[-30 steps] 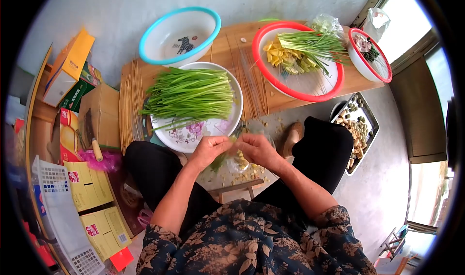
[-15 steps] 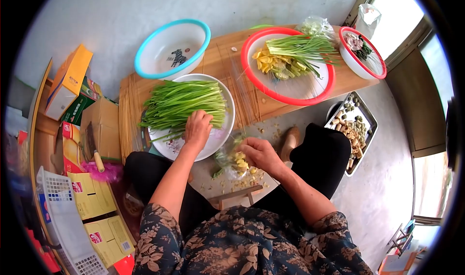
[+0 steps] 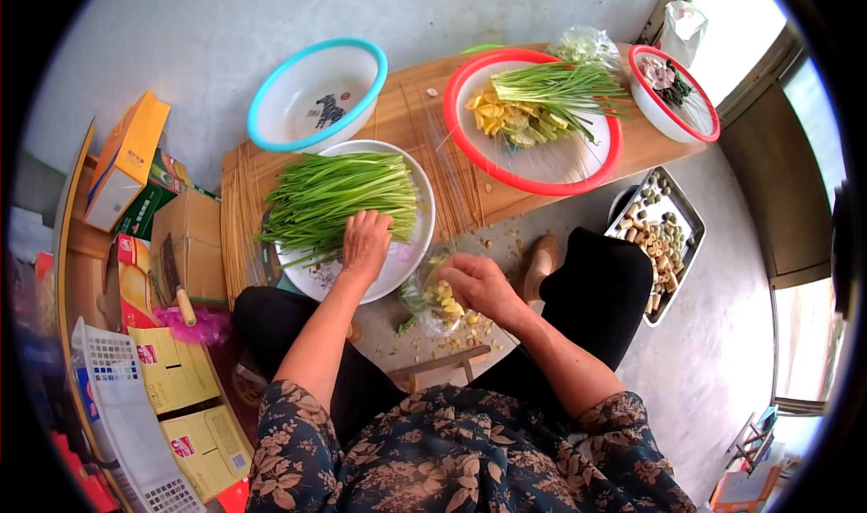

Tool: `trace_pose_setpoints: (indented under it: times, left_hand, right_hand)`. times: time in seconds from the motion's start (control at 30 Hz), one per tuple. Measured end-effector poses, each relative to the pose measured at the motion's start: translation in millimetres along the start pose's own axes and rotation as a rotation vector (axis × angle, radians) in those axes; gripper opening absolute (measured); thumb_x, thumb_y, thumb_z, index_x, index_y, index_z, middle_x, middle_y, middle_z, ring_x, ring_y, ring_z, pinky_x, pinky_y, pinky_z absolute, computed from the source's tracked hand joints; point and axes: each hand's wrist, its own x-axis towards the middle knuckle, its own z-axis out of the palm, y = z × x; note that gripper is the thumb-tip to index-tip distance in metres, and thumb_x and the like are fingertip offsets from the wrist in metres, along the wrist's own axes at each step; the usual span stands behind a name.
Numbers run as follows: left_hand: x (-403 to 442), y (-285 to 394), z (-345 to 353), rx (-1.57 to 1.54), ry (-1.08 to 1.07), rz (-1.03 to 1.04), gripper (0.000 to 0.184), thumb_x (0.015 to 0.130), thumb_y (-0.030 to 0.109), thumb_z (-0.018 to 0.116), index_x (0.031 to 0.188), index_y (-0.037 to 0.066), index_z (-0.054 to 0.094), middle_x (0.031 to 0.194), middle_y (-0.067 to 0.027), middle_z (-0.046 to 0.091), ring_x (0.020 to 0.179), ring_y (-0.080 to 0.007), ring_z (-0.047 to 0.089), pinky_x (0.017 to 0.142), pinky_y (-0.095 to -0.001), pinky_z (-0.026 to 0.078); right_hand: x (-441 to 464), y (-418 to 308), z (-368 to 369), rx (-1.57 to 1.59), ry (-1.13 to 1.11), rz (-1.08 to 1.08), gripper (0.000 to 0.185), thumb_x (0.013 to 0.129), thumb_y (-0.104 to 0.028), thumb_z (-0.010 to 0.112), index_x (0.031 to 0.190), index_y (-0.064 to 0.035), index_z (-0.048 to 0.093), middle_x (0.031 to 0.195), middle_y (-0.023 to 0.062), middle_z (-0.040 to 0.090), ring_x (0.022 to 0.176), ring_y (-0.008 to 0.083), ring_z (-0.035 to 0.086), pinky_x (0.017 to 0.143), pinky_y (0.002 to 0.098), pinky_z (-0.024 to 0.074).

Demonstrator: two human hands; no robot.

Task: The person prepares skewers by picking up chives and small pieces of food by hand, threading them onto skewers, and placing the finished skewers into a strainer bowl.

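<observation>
A heap of long green garlic chives (image 3: pixel 339 188) lies across a white round tray (image 3: pixel 426 213) with a flower print. My left hand (image 3: pixel 367 244) is at the near right edge of the heap, its fingers curled down into the stalks. My right hand (image 3: pixel 477 283) hovers just right of the tray, over a clear plastic bag (image 3: pixel 442 319) of yellow pieces by my knees. Its fingers are pinched together; whatever is between them, if anything, is too small to make out.
Thin bamboo skewers (image 3: pixel 242 215) lie on the wooden table (image 3: pixel 406 97). Behind stand a blue-rimmed basin (image 3: pixel 298 93), a red-rimmed basin (image 3: pixel 461 147) holding vegetables, and a smaller red-rimmed bowl (image 3: pixel 713 125). A metal tray (image 3: pixel 691 242) of skewer food sits right. A knife (image 3: pixel 185 305) leans among boxes left.
My right hand has turned slightly and shifted a little left. The fingers of my left hand have moved slightly among the chives. The whole view has shifted a little.
</observation>
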Motion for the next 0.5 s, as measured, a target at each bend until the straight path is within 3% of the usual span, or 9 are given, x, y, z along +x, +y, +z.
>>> trace_pose_setpoints:
  times: [0.2, 0.37, 0.43, 0.5]
  left_hand:
    - [8, -5, -17, -0.173, 0.059, -0.064, 0.015, 0.074, 0.001, 0.063, 0.086, 0.007, 0.056, 0.084, -0.0093, 0.055, 0.082, -0.0310, 0.055, 0.073, -0.0408, 0.042]
    - [29, 14, -73, -0.540, 0.193, -0.156, 0.010, 0.081, -0.001, 0.059, 0.089, 0.001, 0.055, 0.084, -0.0132, 0.057, 0.076, -0.0305, 0.058, 0.066, -0.0358, 0.046]
    - [30, 14, -86, -0.697, 0.190, -0.268, 0.009, 0.086, 0.001, 0.059, 0.095, 0.000, 0.057, 0.081, -0.0074, 0.059, 0.071, -0.0164, 0.058, 0.064, -0.0286, 0.046]
    - [28, 19, -104, -1.046, 0.139, -0.459, 0.007, 0.088, 0.004, 0.059, 0.095, 0.000, 0.058, 0.082, -0.0019, 0.059, 0.068, -0.0089, 0.054, 0.061, -0.0226, 0.043]
  right_hand:
    - [0, -1, -1, 0.004, 0.003, 0.014, 0.019, 0.093, -0.016, 0.054, 0.088, 0.0005, 0.060, 0.057, 0.0003, 0.050, 0.048, 0.0070, 0.044, 0.046, 0.0245, 0.0359]
    - [0, -2, 0, 0.004, 0.005, 0.014, 0.019, 0.094, -0.017, 0.053, 0.088, 0.0003, 0.060, 0.056, 0.0001, 0.049, 0.048, 0.0071, 0.045, 0.046, 0.0242, 0.0356]
    - [-1, -4, 0, 0.017, 0.004, 0.026, 0.019, 0.094, -0.017, 0.053, 0.089, 0.0003, 0.060, 0.056, -0.0001, 0.049, 0.049, 0.0070, 0.045, 0.046, 0.0241, 0.0354]
    - [-1, -4, 0, 0.029, 0.002, 0.038, 0.019, 0.094, -0.017, 0.053, 0.089, 0.0002, 0.060, 0.057, -0.0003, 0.049, 0.049, 0.0069, 0.044, 0.046, 0.0239, 0.0352]
